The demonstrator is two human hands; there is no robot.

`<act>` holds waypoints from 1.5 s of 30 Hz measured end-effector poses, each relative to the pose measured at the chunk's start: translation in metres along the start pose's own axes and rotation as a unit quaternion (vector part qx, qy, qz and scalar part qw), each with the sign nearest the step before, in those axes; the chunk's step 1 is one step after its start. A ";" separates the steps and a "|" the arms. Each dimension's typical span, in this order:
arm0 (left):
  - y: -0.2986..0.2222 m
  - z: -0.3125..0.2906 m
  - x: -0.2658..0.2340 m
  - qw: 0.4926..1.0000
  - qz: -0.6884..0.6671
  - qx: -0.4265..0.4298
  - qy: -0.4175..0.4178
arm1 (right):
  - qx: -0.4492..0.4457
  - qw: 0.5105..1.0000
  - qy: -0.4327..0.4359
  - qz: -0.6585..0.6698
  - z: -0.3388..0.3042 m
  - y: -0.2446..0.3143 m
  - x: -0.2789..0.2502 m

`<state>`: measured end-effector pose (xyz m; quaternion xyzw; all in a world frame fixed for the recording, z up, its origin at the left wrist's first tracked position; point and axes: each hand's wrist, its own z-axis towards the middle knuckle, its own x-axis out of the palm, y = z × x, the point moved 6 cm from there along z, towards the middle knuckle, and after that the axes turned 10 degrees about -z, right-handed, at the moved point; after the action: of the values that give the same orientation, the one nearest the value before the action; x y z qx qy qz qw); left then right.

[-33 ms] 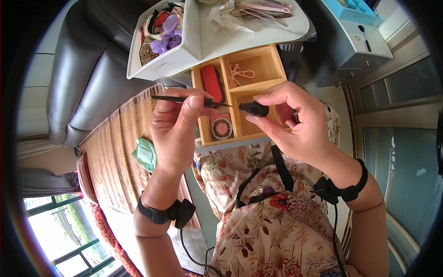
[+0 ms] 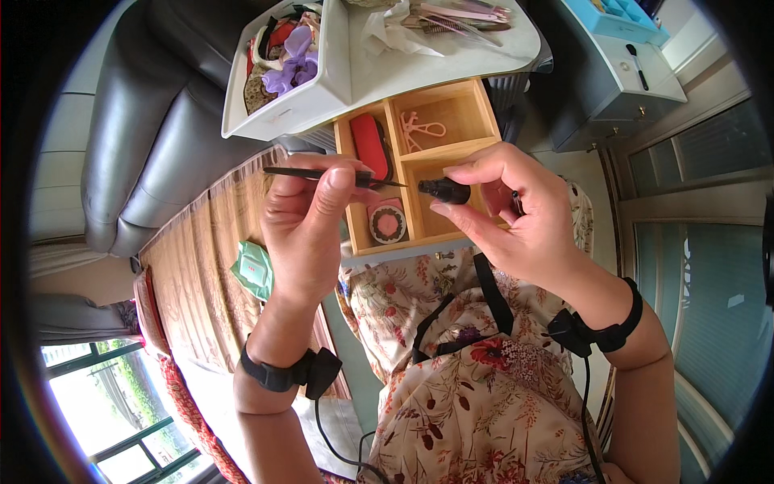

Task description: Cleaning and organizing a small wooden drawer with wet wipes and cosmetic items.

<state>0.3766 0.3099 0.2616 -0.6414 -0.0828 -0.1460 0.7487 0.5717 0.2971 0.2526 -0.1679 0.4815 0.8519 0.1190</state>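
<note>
My left hand (image 2: 305, 222) is closed around a slim black applicator brush (image 2: 310, 173) with a fine tip, which points right. Between thumb and forefinger, my right hand (image 2: 524, 218) pinches a small black bottle (image 2: 448, 191), its narrow neck facing the brush tip. A short gap separates tip and neck. A small dark piece (image 2: 517, 203) shows among the right hand's other fingers; its kind is unclear. Both hands hover over an open wooden drawer (image 2: 379, 248). Inside lie a red case (image 2: 370, 148), a pink eyelash curler (image 2: 419, 129) and a round patterned compact (image 2: 387, 224).
Above the drawer, a white tabletop (image 2: 379, 73) bears a white bin (image 2: 334, 64) of hair accessories and several slender tools (image 2: 468, 18). A green wipes pack (image 2: 254, 269) lies at left. A makeup brush (image 2: 638, 67) rests on the grey cabinet (image 2: 580, 97) at right.
</note>
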 end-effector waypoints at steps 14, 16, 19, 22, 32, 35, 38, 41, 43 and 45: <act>-0.004 -0.004 0.010 0.999 -0.004 0.010 0.039 | -0.031 0.999 -0.010 0.028 0.001 0.010 -0.002; -0.005 -0.004 0.010 0.999 -0.010 0.012 0.050 | -0.039 0.999 -0.016 0.029 0.000 0.010 -0.003; -0.006 -0.005 0.011 0.997 -0.017 0.019 0.070 | -0.037 0.999 -0.012 0.025 0.000 0.011 -0.003; -0.008 -0.005 0.011 0.996 -0.018 0.028 0.083 | -0.047 0.999 -0.011 0.022 0.001 0.013 -0.004; -0.007 -0.005 0.014 0.994 -0.033 0.014 0.098 | -0.056 0.998 -0.010 0.009 0.003 0.017 -0.005; -0.008 -0.005 0.014 0.993 -0.027 0.021 0.112 | -0.034 0.999 0.008 -0.011 0.003 0.017 -0.004; -0.007 -0.004 0.016 0.991 0.011 0.032 0.128 | -0.077 0.996 -0.022 -0.027 0.004 0.016 -0.002; -0.007 -0.004 0.018 0.992 -0.011 0.044 0.119 | -0.101 0.994 -0.036 -0.030 0.005 0.020 -0.002; -0.008 -0.003 0.018 0.992 0.001 0.046 0.115 | -0.076 0.996 -0.023 -0.043 0.008 0.023 -0.004; -0.009 -0.003 0.018 0.992 0.012 0.048 0.112 | -0.082 0.995 -0.033 -0.036 0.008 0.021 -0.001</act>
<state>0.3907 0.3042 0.2748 -0.5853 0.0028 -0.2035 0.7848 0.5640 0.2932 0.2730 -0.1661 0.3996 0.8887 0.1511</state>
